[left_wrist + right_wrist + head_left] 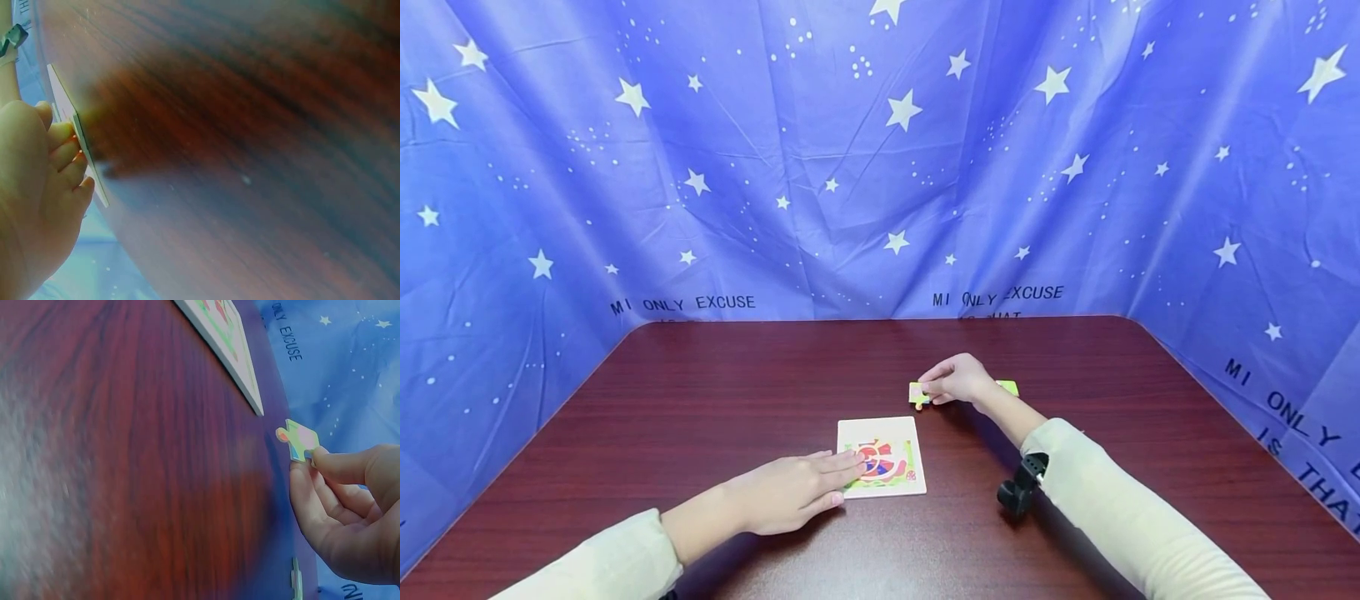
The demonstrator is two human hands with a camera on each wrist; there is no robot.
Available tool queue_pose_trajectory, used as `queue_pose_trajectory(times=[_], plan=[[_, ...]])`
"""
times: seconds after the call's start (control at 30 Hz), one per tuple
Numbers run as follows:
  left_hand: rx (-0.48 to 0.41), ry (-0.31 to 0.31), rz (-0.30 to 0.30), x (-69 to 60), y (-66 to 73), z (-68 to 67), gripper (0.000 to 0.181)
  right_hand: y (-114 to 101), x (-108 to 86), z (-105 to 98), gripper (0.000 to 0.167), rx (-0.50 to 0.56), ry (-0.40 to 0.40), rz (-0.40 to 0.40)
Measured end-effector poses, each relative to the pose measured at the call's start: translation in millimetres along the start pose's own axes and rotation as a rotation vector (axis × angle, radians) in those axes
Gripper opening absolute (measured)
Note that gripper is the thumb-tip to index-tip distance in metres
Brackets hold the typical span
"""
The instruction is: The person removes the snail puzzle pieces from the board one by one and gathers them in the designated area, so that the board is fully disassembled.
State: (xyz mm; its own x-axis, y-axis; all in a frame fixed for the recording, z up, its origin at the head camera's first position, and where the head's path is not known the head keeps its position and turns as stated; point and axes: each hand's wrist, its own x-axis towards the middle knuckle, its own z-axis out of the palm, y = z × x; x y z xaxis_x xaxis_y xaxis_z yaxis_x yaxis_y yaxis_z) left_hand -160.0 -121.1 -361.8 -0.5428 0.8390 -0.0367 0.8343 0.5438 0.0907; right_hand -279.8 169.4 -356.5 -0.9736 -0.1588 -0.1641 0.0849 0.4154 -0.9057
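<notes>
Pinching a puzzle piece (303, 439) in the right grip (957, 379), left grip (790, 492) straight-fingered, touching the puzzle board (876, 429)

left grip (790, 492) laid flat, right grip (958, 380) pinching

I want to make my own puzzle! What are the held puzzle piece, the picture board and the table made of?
Puzzle piece: maybe thin wood or thick card, with a colourful printed face and pale edge. Picture board: perhaps wood or fibreboard, smooth-looking, with a flat whitish border and straight edges. Table: wood or wood-look laminate, with reddish-brown streaky grain and a soft shine.
</notes>
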Motion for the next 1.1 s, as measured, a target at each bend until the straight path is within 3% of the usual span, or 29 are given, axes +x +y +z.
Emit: queue_pose_trajectory(times=[0.13, 0.3, 0.53, 0.9, 1.1], plan=[[0.013, 0.009, 0.012, -0.6, -0.1, -0.5, 0.047, 2, 3.2, -6, 0.02, -0.052, 0.06, -0.02], [0.022, 0.015, 0.021, -0.4, -0.3, 0.3, 0.047, 3, 5.0, -13, 0.016, -0.212, 0.158, -0.058], [0.017, 0.013, 0.018, -0.9, 0.8, -1.5, 0.047, 5, 5.5, -19, 0.011, -0.396, 0.224, -0.092], [0.013, 0.007, 0.018, 0.3, -0.8, -0.2, 0.047, 9, 4.1, -18, 0.007, -0.459, 0.261, -0.138], [0.026, 0.027, 0.031, 0.1, -1.1, 0.2, 0.047, 7, 4.3, -18, 0.007, -0.459, 0.284, -0.11]])
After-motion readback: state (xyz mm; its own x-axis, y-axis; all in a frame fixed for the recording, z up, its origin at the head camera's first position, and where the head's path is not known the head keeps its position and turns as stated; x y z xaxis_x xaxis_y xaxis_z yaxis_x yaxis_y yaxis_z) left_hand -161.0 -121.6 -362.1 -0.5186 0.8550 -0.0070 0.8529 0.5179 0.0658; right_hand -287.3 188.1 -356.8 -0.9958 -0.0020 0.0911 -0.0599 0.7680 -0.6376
